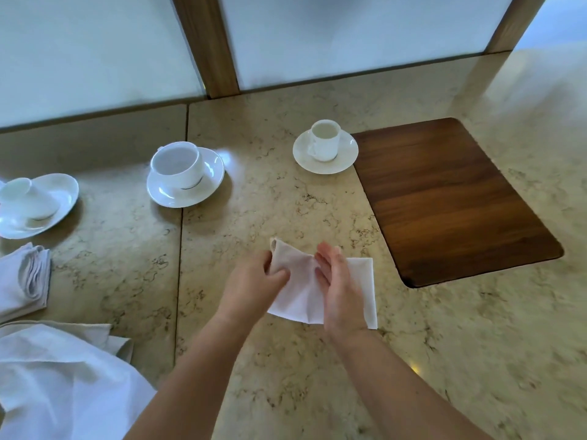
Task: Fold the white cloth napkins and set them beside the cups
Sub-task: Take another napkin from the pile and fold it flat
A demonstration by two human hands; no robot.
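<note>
A white cloth napkin [300,289] lies partly folded on the marble counter in front of me. My left hand [254,281] pinches its left edge and lifts that flap. With straight fingers, my right hand [338,289] presses on the napkin's middle. Three white cups stand on saucers farther back: a small one [324,140] at centre right, a wide one [178,163] at centre left, and one [27,196] at the far left edge. A folded napkin [23,281] lies below the far-left cup.
A heap of loose white cloth [60,376] fills the lower left corner. A dark wooden board [451,201] is set into the counter [317,376] on the right. Frosted panels with wooden posts [206,46] close off the back edge.
</note>
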